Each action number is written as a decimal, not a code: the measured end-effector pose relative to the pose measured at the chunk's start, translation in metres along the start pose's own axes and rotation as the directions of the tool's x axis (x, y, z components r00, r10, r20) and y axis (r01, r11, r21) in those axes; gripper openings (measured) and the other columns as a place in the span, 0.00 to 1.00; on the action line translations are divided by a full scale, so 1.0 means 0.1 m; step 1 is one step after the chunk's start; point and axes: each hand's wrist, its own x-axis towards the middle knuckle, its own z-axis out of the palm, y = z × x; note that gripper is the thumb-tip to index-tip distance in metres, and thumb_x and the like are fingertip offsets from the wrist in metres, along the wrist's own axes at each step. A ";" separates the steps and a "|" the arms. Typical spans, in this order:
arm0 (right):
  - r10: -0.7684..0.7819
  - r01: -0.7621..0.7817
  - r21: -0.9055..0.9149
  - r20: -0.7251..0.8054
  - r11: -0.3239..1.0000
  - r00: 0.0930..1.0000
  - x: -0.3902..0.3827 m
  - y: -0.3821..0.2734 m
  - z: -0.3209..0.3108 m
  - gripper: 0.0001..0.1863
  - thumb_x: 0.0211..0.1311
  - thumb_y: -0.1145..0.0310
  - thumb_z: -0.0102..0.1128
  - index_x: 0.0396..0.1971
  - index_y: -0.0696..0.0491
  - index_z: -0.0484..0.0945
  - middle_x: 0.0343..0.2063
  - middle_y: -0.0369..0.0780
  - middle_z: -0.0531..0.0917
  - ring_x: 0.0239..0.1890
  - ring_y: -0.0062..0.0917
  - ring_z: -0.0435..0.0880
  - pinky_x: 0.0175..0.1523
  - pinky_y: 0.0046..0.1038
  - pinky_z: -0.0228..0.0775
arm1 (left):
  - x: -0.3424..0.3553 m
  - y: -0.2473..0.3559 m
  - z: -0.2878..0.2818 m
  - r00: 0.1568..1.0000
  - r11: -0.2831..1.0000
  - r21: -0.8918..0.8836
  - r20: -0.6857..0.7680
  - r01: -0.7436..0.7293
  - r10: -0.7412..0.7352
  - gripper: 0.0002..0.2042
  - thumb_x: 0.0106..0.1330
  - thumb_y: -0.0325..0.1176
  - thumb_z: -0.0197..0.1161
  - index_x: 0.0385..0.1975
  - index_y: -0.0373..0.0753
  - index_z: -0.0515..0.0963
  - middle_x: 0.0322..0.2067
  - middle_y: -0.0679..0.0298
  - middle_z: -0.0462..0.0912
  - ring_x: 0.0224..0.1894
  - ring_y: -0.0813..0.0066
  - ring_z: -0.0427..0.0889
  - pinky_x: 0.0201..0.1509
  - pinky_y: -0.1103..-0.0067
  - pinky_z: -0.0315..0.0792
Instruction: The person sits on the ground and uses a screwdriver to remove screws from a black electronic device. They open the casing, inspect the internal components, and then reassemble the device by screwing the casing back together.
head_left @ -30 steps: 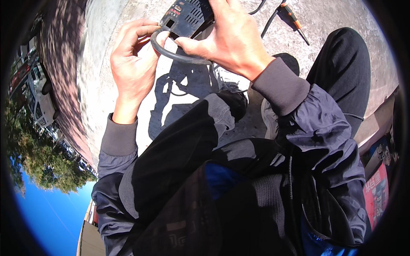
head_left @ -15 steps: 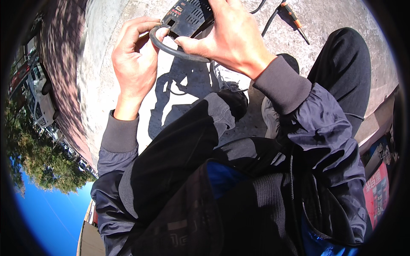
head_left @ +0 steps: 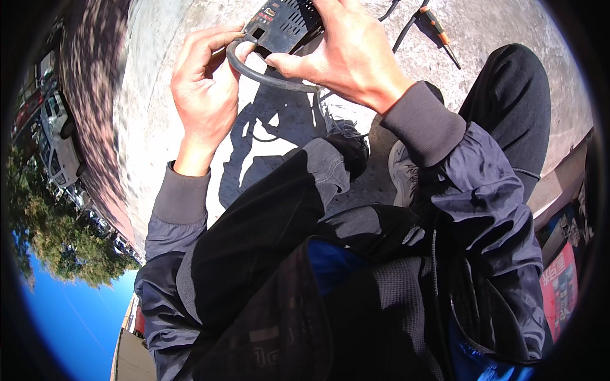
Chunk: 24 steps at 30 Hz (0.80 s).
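Both my hands hold a black box-shaped device point(head_left: 283, 32) with slotted vents, a square opening and small red marks; its far part is cut off at the top edge. A thick black curved tube or cable point(head_left: 254, 75) bows out from its near corner, its other end close to my right thumb. My left hand point(head_left: 206, 89) is closed, its fingers at the device's left corner and its thumb against the curved piece. Around the device's right side curls my right hand point(head_left: 356, 57), thumb stretched toward the curved piece. Some of its fingers are hidden behind the box.
On the concrete ground point(head_left: 508, 25) at the upper right lies an orange-and-black tool point(head_left: 438, 32) with a pointed tip, beside a black cable point(head_left: 406, 28). My shoes point(head_left: 403, 174) and bent legs are below the device. A red package point(head_left: 559, 286) stands at the right edge; parked cars point(head_left: 57, 140) are far left.
My hands and the device have shifted very slightly right and down in the picture. The grip looks the same.
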 end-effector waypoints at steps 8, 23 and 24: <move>0.003 -0.003 -0.041 0.007 0.999 1.000 0.01 0.00 -0.02 0.60 0.58 0.20 0.59 0.75 0.57 0.69 0.72 0.52 0.74 0.73 0.57 0.70 0.76 0.71 0.48 | 0.01 -0.04 0.00 1.000 1.000 -0.013 -0.022 0.011 -0.011 0.08 0.74 0.22 0.72 0.50 0.32 0.87 0.50 0.62 0.86 0.53 0.75 0.89 0.61 0.79 0.84; 0.014 -0.011 -0.127 0.024 0.992 1.000 0.04 -0.02 -0.04 0.62 0.60 0.15 0.54 0.77 0.54 0.69 0.74 0.51 0.73 0.77 0.58 0.66 0.80 0.76 0.41 | 0.02 -0.01 -0.05 0.999 1.000 -0.014 0.046 -0.020 0.020 0.10 0.74 0.23 0.72 0.53 0.32 0.87 0.54 0.60 0.86 0.55 0.73 0.89 0.63 0.77 0.83; 0.015 -0.012 -0.112 0.022 0.994 1.000 0.06 -0.02 -0.05 0.62 0.60 0.14 0.54 0.77 0.54 0.69 0.74 0.51 0.73 0.77 0.58 0.66 0.80 0.77 0.41 | 0.02 -0.01 -0.04 0.999 0.999 -0.020 0.039 -0.027 0.028 0.10 0.74 0.23 0.72 0.53 0.32 0.87 0.54 0.60 0.86 0.55 0.73 0.89 0.63 0.77 0.83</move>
